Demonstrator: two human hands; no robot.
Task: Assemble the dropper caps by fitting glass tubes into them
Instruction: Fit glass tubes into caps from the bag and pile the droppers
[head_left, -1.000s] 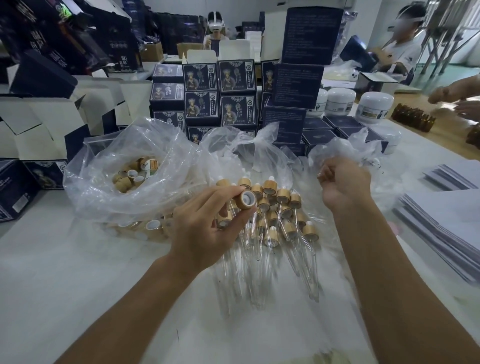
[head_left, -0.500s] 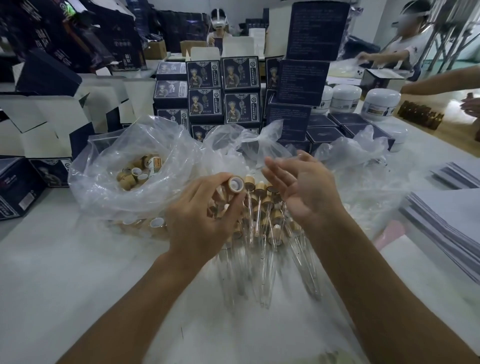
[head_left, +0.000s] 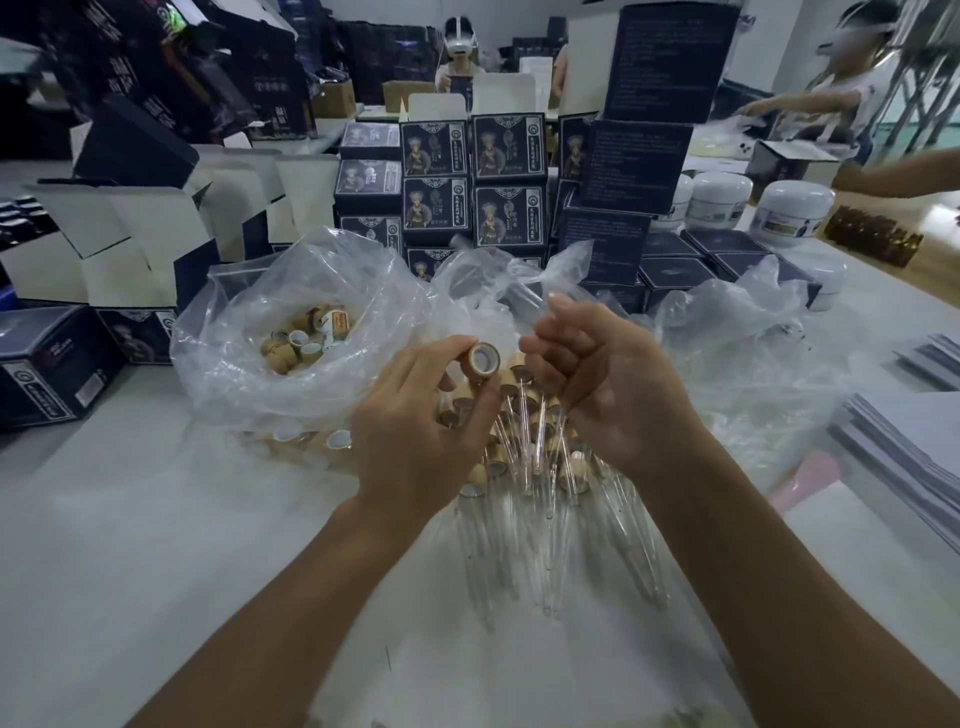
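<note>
At frame centre, the left hand (head_left: 415, 436) still pinches a tan wooden dropper cap (head_left: 484, 359), the right hand (head_left: 608, 384) having drawn closer, fingers curled on a barely discernible clear glass tube (head_left: 545, 301).

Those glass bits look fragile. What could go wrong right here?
The left hand pinches one bamboo cap at its fingertips; a loose grip might drop it onto the finished droppers lying just below, possibly chipping glass. The right hand seems to hold a clear glass tube, hard to see; a misaligned push into the cap could snap it.
</note>
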